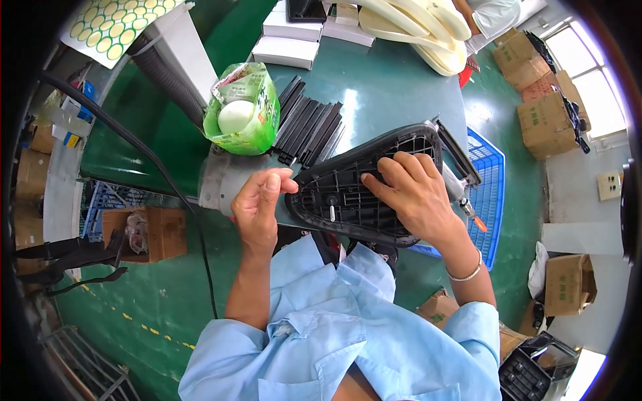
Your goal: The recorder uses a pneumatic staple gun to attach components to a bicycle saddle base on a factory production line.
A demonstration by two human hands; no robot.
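Observation:
A black, roughly triangular plastic panel (361, 217) lies across the table's near edge with its ribbed underside up. A short white peg (332, 212) stands out of the ribs near its narrow left end. My right hand (413, 194) rests on the wide part of the panel, its bent fingers gripping among the ribs. Beside the narrow end, my left hand (259, 206) is raised with thumb and fingertips pinched together; anything between them is too small to make out. Several black strips (307, 123) are laid side by side behind the panel.
Left of the strips stands a green bag (251, 134) with a white rounded object inside. White boxes (284, 52) and cream molded parts (428, 27) sit farther back. A blue crate (491, 180) is at the right. A black cable (157, 160) hangs at the left. Another person's arm (468, 17) shows at upper right.

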